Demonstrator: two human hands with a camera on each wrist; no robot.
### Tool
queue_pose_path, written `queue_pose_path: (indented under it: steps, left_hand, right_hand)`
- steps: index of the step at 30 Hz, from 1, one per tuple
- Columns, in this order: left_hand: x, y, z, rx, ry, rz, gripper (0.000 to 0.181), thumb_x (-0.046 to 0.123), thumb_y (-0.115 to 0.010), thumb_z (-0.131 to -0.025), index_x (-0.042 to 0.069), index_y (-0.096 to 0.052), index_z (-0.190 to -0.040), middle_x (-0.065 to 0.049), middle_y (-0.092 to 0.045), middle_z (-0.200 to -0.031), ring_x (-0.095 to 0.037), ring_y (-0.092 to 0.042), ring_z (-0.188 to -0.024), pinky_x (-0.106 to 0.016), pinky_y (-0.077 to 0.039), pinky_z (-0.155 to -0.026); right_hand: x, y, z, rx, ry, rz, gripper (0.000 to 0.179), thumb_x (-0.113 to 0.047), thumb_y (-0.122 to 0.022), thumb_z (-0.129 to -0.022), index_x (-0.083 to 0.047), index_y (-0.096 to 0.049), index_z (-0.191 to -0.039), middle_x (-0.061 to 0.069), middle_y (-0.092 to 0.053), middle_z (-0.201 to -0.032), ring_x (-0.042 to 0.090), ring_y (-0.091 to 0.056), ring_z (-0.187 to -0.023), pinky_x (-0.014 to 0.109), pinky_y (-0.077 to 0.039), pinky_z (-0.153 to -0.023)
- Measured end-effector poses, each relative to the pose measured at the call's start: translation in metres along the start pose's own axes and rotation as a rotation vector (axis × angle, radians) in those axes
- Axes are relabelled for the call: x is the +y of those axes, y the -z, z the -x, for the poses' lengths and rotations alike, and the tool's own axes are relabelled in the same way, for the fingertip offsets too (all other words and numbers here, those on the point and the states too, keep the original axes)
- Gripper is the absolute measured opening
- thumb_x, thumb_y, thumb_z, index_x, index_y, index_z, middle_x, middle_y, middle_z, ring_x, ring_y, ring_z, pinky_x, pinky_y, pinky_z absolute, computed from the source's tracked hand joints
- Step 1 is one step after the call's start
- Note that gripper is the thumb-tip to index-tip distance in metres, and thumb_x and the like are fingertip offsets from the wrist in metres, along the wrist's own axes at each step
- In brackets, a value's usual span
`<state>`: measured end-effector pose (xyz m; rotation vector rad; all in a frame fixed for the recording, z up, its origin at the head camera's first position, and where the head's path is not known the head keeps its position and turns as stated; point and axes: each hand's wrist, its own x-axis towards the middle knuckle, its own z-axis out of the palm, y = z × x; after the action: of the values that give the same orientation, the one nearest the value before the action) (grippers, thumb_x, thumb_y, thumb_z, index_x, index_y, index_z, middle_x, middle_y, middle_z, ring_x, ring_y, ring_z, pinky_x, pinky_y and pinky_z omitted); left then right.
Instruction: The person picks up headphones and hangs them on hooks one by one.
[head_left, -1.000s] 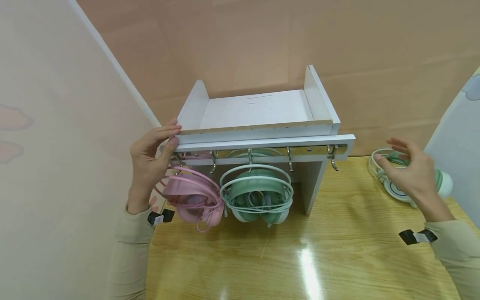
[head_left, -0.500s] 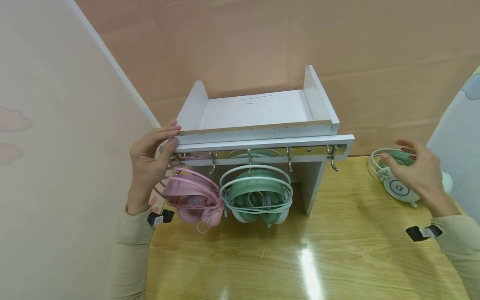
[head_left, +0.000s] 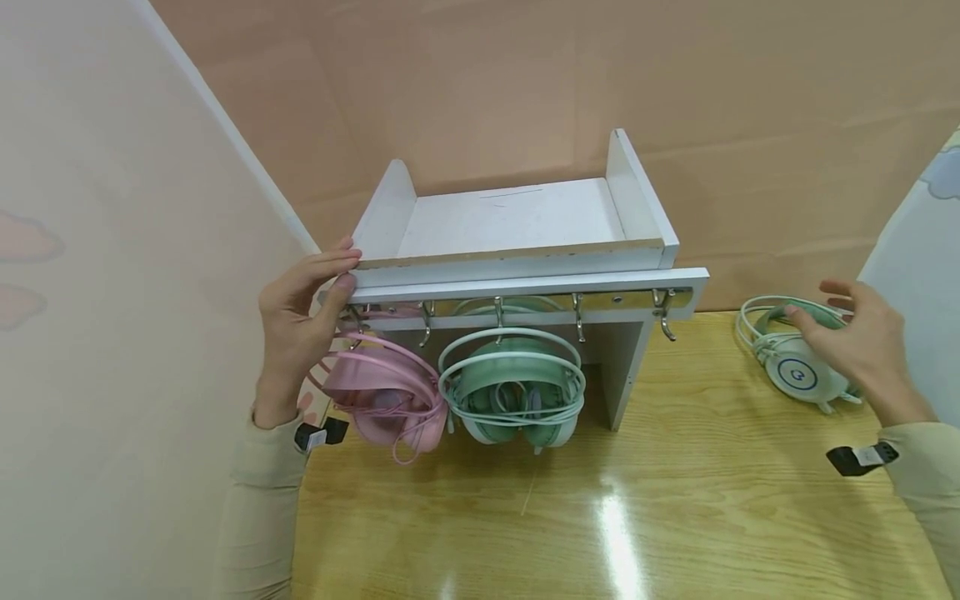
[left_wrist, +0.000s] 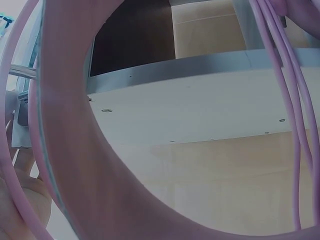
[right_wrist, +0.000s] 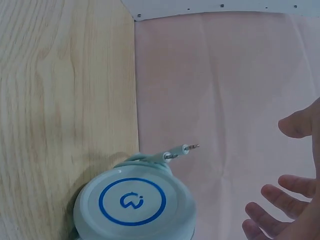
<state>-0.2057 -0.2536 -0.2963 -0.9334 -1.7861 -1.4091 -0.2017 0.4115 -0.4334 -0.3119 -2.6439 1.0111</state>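
At the left end of a white shelf (head_left: pixel 510 271) with a rail of metal hooks, my left hand (head_left: pixel 300 312) grips the corner, thumb in front and fingers over the top. Just below hang pink headphones (head_left: pixel 375 375), whose band (left_wrist: pixel 65 125) fills much of the left wrist view. Beside them, green headphones (head_left: pixel 517 367) hang from a middle hook, cable wrapped around. Over the table's right side, my right hand (head_left: pixel 862 342) is held with fingers spread, holding nothing. Under and beside it lies another green pair of headphones (head_left: pixel 798 375); its round earcup (right_wrist: pixel 132 200) and two plugs (right_wrist: pixel 185 149) show in the right wrist view.
The shelf stands on a wooden table (head_left: pixel 690 500) against a brown paper-covered back wall (head_left: pixel 480 83). Pale panels rise at the left (head_left: pixel 112 333) and right (head_left: pixel 922 308). Bare hooks (head_left: pixel 666 315) stick out at the rail's right end.
My right hand has moved to the right across the lying green headphones, uncovering more of the earcup and its blue logo. The left hand stays at the shelf corner.
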Motion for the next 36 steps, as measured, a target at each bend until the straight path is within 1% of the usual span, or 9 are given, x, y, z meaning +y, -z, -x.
queue_pose_path:
  steps: [8,11,17,19,21,23,24,32,36]
  left_hand:
    - [-0.001,0.000,0.000,0.001,0.000,0.014,0.017,-0.014,-0.068,-0.094,-0.019,-0.072,-0.110,-0.011,-0.080,-0.118,-0.034,-0.069,-0.131,-0.044,-0.054,-0.118]
    - [0.000,0.000,0.000,-0.001,0.001,0.012,0.018,-0.015,-0.067,-0.094,-0.019,-0.072,-0.110,-0.010,-0.080,-0.118,-0.033,-0.069,-0.131,-0.044,-0.054,-0.119]
    - [0.001,0.000,-0.001,-0.004,-0.001,0.015,0.018,-0.015,-0.067,-0.094,-0.019,-0.073,-0.110,-0.010,-0.080,-0.118,-0.033,-0.069,-0.130,-0.045,-0.054,-0.119]
    - [0.001,0.000,-0.001,-0.004,-0.003,0.012,0.018,-0.015,-0.067,-0.094,-0.019,-0.073,-0.110,-0.010,-0.080,-0.117,-0.033,-0.070,-0.130,-0.044,-0.054,-0.119]
    - [0.001,0.000,-0.001,-0.005,-0.005,0.010,0.018,-0.015,-0.067,-0.094,-0.019,-0.073,-0.110,-0.010,-0.080,-0.117,-0.033,-0.070,-0.130,-0.044,-0.054,-0.119]
    - [0.001,-0.001,-0.001,-0.006,-0.007,0.008,0.018,-0.015,-0.067,-0.094,-0.018,-0.073,-0.110,-0.010,-0.080,-0.117,-0.034,-0.070,-0.130,-0.044,-0.054,-0.119]
    - [0.001,-0.001,-0.001,-0.008,-0.008,0.004,0.018,-0.014,-0.067,-0.094,-0.018,-0.073,-0.110,-0.010,-0.080,-0.117,-0.034,-0.069,-0.130,-0.044,-0.054,-0.119]
    - [0.002,-0.001,-0.002,-0.008,-0.006,-0.001,0.018,-0.015,-0.067,-0.094,-0.018,-0.073,-0.111,-0.010,-0.080,-0.118,-0.033,-0.069,-0.130,-0.044,-0.054,-0.119]
    - [0.002,-0.001,-0.001,-0.007,0.000,0.000,0.018,-0.015,-0.067,-0.094,-0.018,-0.073,-0.111,-0.009,-0.080,-0.118,-0.033,-0.069,-0.131,-0.044,-0.053,-0.119]
  right_hand:
    - [0.010,0.002,-0.001,-0.005,-0.009,0.041,0.079,-0.045,-0.061,-0.103,0.003,-0.037,-0.161,0.038,-0.043,-0.158,0.064,-0.046,-0.132,0.030,-0.036,-0.081]
    - [0.016,0.003,-0.003,-0.009,-0.025,0.066,0.080,-0.045,-0.060,-0.104,0.004,-0.035,-0.162,0.039,-0.042,-0.158,0.064,-0.046,-0.132,0.035,-0.038,-0.080]
    - [0.029,0.004,-0.008,0.003,-0.020,0.100,0.081,-0.045,-0.061,-0.103,0.005,-0.035,-0.161,0.041,-0.045,-0.154,0.065,-0.048,-0.131,0.026,-0.035,-0.078]
    - [0.032,0.004,-0.010,0.008,-0.005,0.114,0.081,-0.044,-0.061,-0.104,0.007,-0.035,-0.161,0.042,-0.045,-0.152,0.064,-0.047,-0.131,0.037,-0.045,-0.078]
    - [0.035,0.004,-0.012,0.011,0.010,0.128,0.080,-0.042,-0.061,-0.104,0.008,-0.034,-0.160,0.043,-0.045,-0.151,0.064,-0.047,-0.130,0.056,-0.051,-0.084]
    - [0.037,0.005,-0.013,0.007,0.014,0.143,0.081,-0.042,-0.059,-0.104,0.009,-0.032,-0.161,0.044,-0.043,-0.152,0.065,-0.045,-0.130,0.076,-0.046,-0.093]
    - [0.038,0.005,-0.014,0.005,0.011,0.146,0.081,-0.041,-0.059,-0.105,0.009,-0.031,-0.161,0.044,-0.043,-0.152,0.066,-0.045,-0.130,0.080,-0.044,-0.096]
    - [0.046,0.011,-0.020,0.003,0.005,0.143,0.083,-0.041,-0.060,-0.103,0.011,-0.030,-0.160,0.046,-0.043,-0.150,0.067,-0.044,-0.130,0.080,-0.043,-0.095]
    - [0.051,0.015,-0.023,0.002,0.019,0.140,0.083,-0.041,-0.061,-0.102,0.013,-0.033,-0.158,0.047,-0.044,-0.147,0.066,-0.045,-0.129,0.070,-0.048,-0.084]
